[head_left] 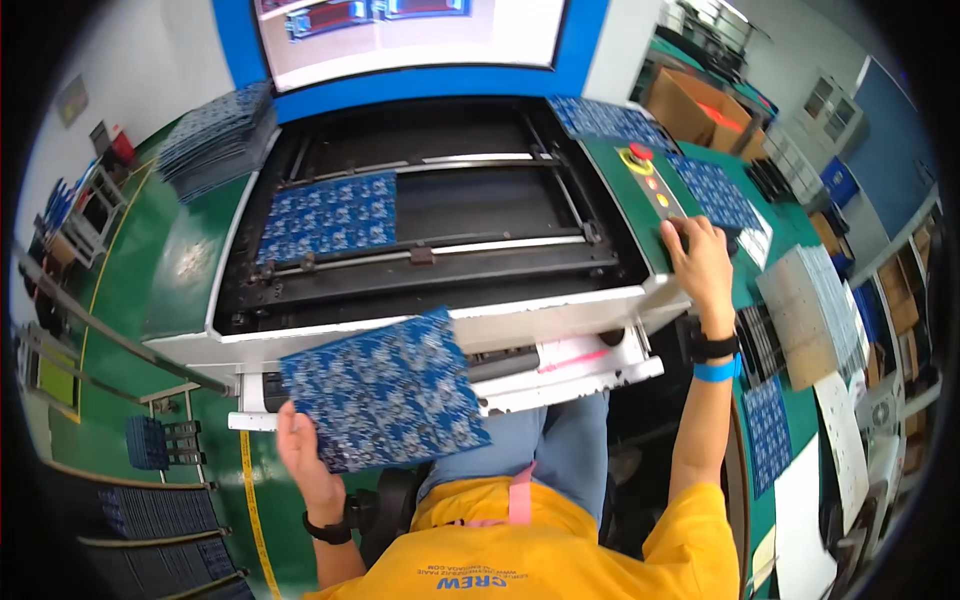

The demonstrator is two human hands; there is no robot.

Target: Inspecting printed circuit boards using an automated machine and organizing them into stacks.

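Observation:
My left hand [308,455] grips a blue circuit board panel [385,395] by its lower left edge, thumb and fingers closed on it. The panel carries rows of silvery parts and hangs tilted above my lap, in front of the machine. A second blue board panel [332,218] lies on the left of the machine's dark bed [480,200], between metal rails. At the right, my right hand [700,262] rests at the near end of the control strip [655,190], fingers curled down. What lies under those fingers is hidden. A red push button [640,153] sits farther up the strip.
Stacked panels [218,140] stand left of the bed. A lit screen [415,35] in a blue frame rises behind it. Under the front edge is an open drawer [570,375]. Along the right bench are loose panels [715,190], a cardboard box [700,105] and upright sheets [810,315].

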